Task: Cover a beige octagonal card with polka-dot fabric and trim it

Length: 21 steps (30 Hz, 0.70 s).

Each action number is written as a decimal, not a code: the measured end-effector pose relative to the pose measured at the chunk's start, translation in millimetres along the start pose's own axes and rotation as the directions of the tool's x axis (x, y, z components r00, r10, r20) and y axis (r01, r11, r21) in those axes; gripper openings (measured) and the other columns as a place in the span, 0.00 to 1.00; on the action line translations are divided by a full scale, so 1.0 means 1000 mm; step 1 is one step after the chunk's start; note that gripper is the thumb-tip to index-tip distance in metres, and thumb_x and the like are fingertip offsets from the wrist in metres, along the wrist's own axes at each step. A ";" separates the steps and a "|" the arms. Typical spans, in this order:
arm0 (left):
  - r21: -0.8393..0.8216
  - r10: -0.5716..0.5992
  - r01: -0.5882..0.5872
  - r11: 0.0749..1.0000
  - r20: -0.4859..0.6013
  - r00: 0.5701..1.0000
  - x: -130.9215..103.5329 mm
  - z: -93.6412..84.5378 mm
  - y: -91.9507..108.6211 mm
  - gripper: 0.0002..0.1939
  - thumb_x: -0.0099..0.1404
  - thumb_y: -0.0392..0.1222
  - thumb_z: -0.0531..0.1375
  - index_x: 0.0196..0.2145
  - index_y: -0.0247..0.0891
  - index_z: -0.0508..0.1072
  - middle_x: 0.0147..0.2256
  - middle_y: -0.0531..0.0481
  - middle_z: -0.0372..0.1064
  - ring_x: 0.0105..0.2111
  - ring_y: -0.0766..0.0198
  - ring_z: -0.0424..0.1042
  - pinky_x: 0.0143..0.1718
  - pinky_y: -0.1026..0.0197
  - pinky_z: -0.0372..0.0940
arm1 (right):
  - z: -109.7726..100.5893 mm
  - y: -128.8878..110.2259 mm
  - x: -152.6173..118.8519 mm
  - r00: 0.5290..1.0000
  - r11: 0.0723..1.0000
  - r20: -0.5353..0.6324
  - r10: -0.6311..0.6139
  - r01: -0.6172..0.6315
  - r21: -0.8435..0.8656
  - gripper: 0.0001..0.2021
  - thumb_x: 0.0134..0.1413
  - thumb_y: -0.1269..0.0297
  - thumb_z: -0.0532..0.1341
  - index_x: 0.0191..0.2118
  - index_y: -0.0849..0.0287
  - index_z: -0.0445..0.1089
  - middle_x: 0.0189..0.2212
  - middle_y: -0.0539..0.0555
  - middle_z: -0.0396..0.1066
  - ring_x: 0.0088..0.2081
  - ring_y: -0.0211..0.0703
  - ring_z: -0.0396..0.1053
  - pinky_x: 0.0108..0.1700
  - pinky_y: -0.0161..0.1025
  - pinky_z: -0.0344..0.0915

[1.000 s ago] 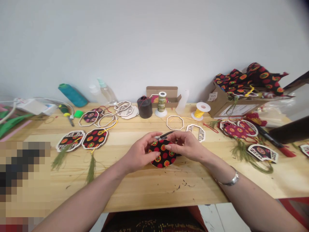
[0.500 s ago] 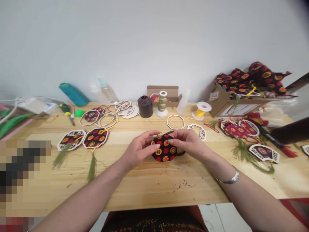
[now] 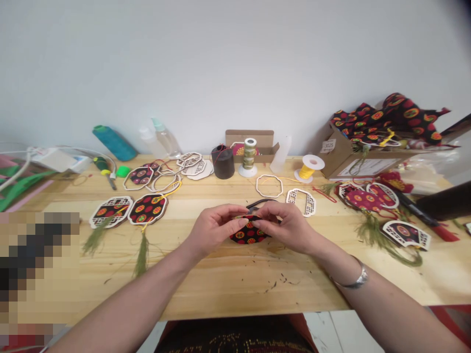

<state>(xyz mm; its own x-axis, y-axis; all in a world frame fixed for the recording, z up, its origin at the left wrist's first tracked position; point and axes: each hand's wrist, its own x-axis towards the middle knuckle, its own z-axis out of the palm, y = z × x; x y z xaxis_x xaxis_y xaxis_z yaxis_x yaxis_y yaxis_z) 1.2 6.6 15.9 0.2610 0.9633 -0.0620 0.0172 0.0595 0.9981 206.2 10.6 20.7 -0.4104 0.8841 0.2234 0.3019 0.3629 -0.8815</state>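
Between both hands is a dark fabric-covered piece (image 3: 250,235) with red, orange and green flower patterns, tilted so that its face looks foreshortened. My left hand (image 3: 222,226) pinches its upper left edge, thumb on the near side. On the upper right, my right hand (image 3: 281,223) grips the same edge, its thumb close to the left thumb. The fingertips behind the piece are hidden. Just beyond the hands, a dark curved handle (image 3: 259,202) shows in part; the rest of that object is covered.
Finished-looking tasselled ornaments (image 3: 147,209) lie at left, thin wooden frames (image 3: 269,186) beyond the hands. A black thread spool (image 3: 223,163), a green thread spool (image 3: 249,158) and a yellow cord spool (image 3: 308,169) stand along the back. A cardboard box (image 3: 362,164) holding patterned fabric is at right.
The fabric-covered piece has tipped, so its flat face shows less than before. Both hands have stayed on its upper edge, and the thumbs have come closer together.
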 end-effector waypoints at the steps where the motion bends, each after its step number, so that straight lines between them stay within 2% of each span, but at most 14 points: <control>1: 0.019 0.016 -0.016 1.000 -0.004 1.000 0.000 0.000 -0.001 0.09 0.54 0.44 0.68 0.34 0.42 0.81 0.33 0.49 0.80 0.34 0.59 0.77 0.38 0.59 0.72 | 0.000 0.000 0.000 1.000 0.999 0.001 -0.027 0.027 -0.026 0.05 0.53 0.65 0.63 0.30 0.61 0.73 0.24 0.49 0.69 0.26 0.34 0.61 0.28 0.33 0.58; 5: 0.076 0.048 -0.046 0.996 -0.030 0.998 0.000 0.001 -0.002 0.05 0.55 0.44 0.67 0.30 0.43 0.82 0.31 0.50 0.80 0.32 0.60 0.76 0.36 0.60 0.72 | 0.001 0.000 0.000 0.998 0.994 0.009 -0.057 0.058 -0.091 0.04 0.54 0.66 0.62 0.31 0.60 0.73 0.25 0.50 0.70 0.27 0.35 0.63 0.30 0.34 0.59; 9: 0.108 0.042 -0.037 0.994 -0.042 0.998 0.000 0.001 -0.003 0.05 0.56 0.44 0.67 0.30 0.42 0.82 0.30 0.50 0.80 0.29 0.60 0.76 0.33 0.60 0.71 | 0.001 0.001 0.000 0.999 0.998 -0.012 -0.040 0.040 -0.055 0.05 0.53 0.65 0.63 0.30 0.60 0.73 0.25 0.49 0.70 0.26 0.34 0.62 0.29 0.34 0.59; 15: 0.084 0.035 -0.028 0.996 -0.078 0.996 0.001 -0.002 0.000 0.08 0.56 0.47 0.67 0.31 0.42 0.83 0.31 0.51 0.80 0.30 0.60 0.75 0.34 0.60 0.70 | -0.004 -0.001 0.002 0.995 0.995 -0.028 0.090 -0.089 0.048 0.07 0.52 0.62 0.64 0.29 0.60 0.73 0.22 0.49 0.69 0.23 0.33 0.58 0.26 0.33 0.57; 21: 0.055 0.031 -0.024 0.998 -0.113 0.993 0.003 -0.004 0.001 0.08 0.57 0.47 0.66 0.32 0.42 0.83 0.29 0.51 0.79 0.30 0.62 0.74 0.35 0.62 0.70 | -0.010 0.003 0.005 0.971 0.956 -0.042 0.237 -0.225 0.189 0.11 0.48 0.57 0.65 0.29 0.61 0.73 0.22 0.49 0.69 0.24 0.34 0.60 0.25 0.34 0.59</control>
<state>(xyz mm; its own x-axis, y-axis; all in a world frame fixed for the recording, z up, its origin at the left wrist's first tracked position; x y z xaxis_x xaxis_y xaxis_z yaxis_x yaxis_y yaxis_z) -1.6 11.0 16.4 0.1506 0.9881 -0.0310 0.0639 0.0215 0.9977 213.6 19.3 23.7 -0.2904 0.9566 0.0256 0.2184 0.0923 -0.9715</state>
